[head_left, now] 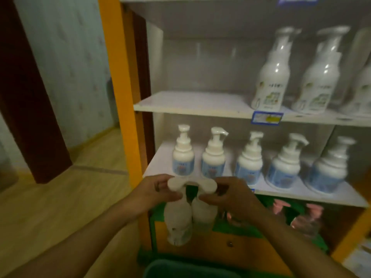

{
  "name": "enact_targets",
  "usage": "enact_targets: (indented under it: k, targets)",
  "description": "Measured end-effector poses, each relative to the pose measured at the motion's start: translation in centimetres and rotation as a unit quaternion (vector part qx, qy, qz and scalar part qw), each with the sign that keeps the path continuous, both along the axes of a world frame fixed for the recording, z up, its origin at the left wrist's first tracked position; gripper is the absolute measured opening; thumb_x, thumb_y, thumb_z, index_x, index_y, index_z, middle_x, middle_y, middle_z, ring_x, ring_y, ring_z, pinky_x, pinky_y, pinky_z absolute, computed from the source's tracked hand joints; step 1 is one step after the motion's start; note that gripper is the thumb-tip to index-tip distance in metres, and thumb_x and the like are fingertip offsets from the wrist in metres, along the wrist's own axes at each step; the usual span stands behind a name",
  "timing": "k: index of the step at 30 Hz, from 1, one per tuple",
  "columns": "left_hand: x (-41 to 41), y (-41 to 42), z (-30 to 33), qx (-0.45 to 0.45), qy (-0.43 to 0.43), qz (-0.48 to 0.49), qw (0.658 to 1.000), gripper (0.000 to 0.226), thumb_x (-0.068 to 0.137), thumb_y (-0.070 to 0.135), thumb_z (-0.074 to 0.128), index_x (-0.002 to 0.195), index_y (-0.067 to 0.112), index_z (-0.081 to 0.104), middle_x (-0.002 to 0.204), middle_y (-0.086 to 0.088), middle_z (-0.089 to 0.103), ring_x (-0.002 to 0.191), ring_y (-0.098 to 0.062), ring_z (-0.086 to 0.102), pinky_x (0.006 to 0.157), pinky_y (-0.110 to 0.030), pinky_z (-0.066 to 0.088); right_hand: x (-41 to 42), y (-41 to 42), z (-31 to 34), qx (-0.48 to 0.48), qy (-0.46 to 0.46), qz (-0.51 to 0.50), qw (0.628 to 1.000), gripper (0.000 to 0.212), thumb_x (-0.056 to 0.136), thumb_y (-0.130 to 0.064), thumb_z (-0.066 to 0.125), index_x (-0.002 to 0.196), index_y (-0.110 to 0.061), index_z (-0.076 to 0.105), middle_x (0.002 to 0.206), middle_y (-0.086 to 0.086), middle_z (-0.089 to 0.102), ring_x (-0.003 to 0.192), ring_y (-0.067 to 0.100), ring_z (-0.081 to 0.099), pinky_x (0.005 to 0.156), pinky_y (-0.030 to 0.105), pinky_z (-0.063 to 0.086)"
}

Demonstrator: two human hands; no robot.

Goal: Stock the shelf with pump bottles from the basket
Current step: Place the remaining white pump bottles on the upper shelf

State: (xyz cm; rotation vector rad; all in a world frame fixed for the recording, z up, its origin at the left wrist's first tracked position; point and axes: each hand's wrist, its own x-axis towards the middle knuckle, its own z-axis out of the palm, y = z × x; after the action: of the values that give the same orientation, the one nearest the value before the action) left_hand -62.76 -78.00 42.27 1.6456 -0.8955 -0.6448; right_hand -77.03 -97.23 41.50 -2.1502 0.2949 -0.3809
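Observation:
My left hand (154, 190) grips the neck of a white pump bottle (177, 223), and my right hand (228, 194) grips a second white pump bottle (204, 212) right beside it. Both bottles hang side by side with their pump heads touching, just below the front edge of the lower shelf (321, 195). Several white pump bottles with blue labels (183, 155) stand in a row on that shelf. The green basket (180, 267) shows its rim at the bottom edge of the view.
The upper shelf (190, 105) holds taller white bottles (272, 77) at its right end, its left part bare. Pink pump bottles (309, 219) stand on the bottom level. An orange post (120, 97) frames the unit's left side. Wooden floor lies to the left.

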Motion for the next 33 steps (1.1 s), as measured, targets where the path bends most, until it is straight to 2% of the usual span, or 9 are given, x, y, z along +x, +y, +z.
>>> enact_targets:
  k: [4,9,11,13,16,20,25,29,33]
  targets:
    - [-1.1,0.0,4.8,-0.066,-0.043,0.017,0.997,0.039,0.076,0.015,0.069,0.115,0.021,0.065,0.109,0.009,0.072,0.100,-0.008,0.068,0.076,-0.021,0.057,-1.4,-0.1,5.2,-0.037,-0.076,-0.029,0.996,0.025,0.072,-0.031,0.078,0.093,-0.039,0.068,0.090,-0.020,0.073,0.087,0.000,0.068,0.077,0.025,0.056]
    - [-1.9,-0.1,10.3,-0.156,-0.065,0.023,0.985,0.034,0.087,0.019,0.058,0.120,0.020,0.062,0.112,0.007,0.071,0.101,-0.008,0.068,0.074,-0.019,0.056,-2.1,0.3,13.4,-0.080,-0.141,-0.039,0.986,0.014,0.075,-0.038,0.075,0.088,-0.038,0.071,0.080,-0.015,0.073,0.077,0.001,0.067,0.072,0.025,0.056]
    - [-1.9,-0.3,12.6,-0.199,-0.056,0.045,0.977,0.030,0.088,0.021,0.057,0.117,0.018,0.064,0.109,0.005,0.073,0.098,-0.010,0.069,0.071,-0.019,0.056,-1.5,0.4,17.3,-0.078,-0.175,-0.059,0.980,0.017,0.074,-0.045,0.073,0.083,-0.031,0.072,0.073,-0.013,0.071,0.075,0.004,0.067,0.072,0.034,0.058]
    - [-1.9,-0.6,14.5,-0.238,-0.031,0.063,0.969,0.029,0.086,0.025,0.059,0.113,0.019,0.065,0.105,0.004,0.074,0.095,-0.012,0.070,0.071,-0.021,0.057,-0.4,0.2,20.5,-0.087,-0.216,-0.092,0.968,0.031,0.068,-0.054,0.072,0.085,-0.029,0.074,0.077,-0.005,0.073,0.080,0.015,0.070,0.074,0.047,0.057]
    - [-1.5,-0.6,16.3,-0.264,-0.025,0.078,0.961,0.039,0.074,0.036,0.063,0.112,0.024,0.066,0.104,0.006,0.074,0.093,-0.010,0.070,0.072,-0.024,0.057,1.4,-0.2,24.1,-0.053,-0.248,-0.118,0.960,0.033,0.069,-0.050,0.073,0.090,-0.024,0.074,0.086,-0.003,0.074,0.087,0.016,0.070,0.078,0.047,0.058]
    - [-0.6,-0.3,16.8,-0.266,-0.032,0.079,0.960,0.042,0.073,0.035,0.064,0.113,0.022,0.066,0.103,0.007,0.074,0.092,-0.007,0.070,0.069,-0.018,0.057,3.8,-1.6,25.9,-0.028,-0.253,-0.143,0.956,0.022,0.075,-0.040,0.073,0.090,-0.023,0.073,0.089,-0.005,0.073,0.087,0.012,0.068,0.085,0.043,0.056]
    - [1.0,0.0,15.3,-0.248,-0.018,0.085,0.965,0.037,0.075,0.032,0.062,0.111,0.023,0.067,0.103,0.009,0.074,0.097,-0.009,0.070,0.073,-0.021,0.056,7.2,-3.4,26.2,-0.023,-0.232,-0.189,0.954,0.029,0.075,-0.042,0.073,0.097,-0.024,0.071,0.092,-0.004,0.072,0.088,0.016,0.066,0.089,0.045,0.054]
    - [1.9,0.3,13.9,-0.231,-0.014,0.083,0.969,0.039,0.074,0.032,0.062,0.112,0.023,0.067,0.103,0.013,0.074,0.093,-0.005,0.070,0.065,-0.017,0.056,8.9,-4.3,26.3,-0.029,-0.216,-0.200,0.955,0.036,0.078,-0.042,0.071,0.105,-0.019,0.069,0.096,-0.002,0.070,0.089,0.017,0.065,0.090,0.042,0.053]
    - [2.6,0.5,13.3,-0.222,-0.006,0.074,0.972,0.035,0.080,0.025,0.062,0.115,0.023,0.066,0.108,0.009,0.073,0.100,-0.008,0.068,0.076,-0.022,0.058,9.4,-4.7,26.0,-0.040,-0.200,-0.223,0.953,0.049,0.079,-0.049,0.067,0.116,-0.018,0.062,0.104,-0.003,0.066,0.094,0.017,0.062,0.090,0.038,0.051]
